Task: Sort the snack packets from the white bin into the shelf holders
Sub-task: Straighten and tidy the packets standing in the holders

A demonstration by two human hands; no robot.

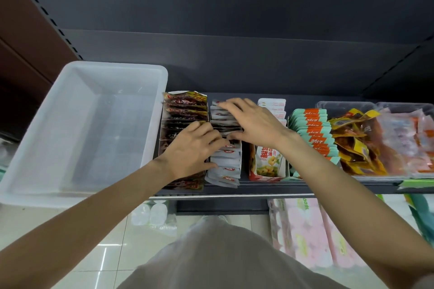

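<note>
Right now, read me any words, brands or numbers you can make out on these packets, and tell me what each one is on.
"100%", seen rotated: pink tissue pack below the shelf.
Large red Chinese characters, too blurred to quote: green-and-white packet.
White script on orange bands, unreadable: teal-edged packets.
Red oval logos, too small: white packets.
Dark packets: lettering blurred.

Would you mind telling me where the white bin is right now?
In the head view, the white bin sits at the shelf's left end, beside the dark red packets.
</note>
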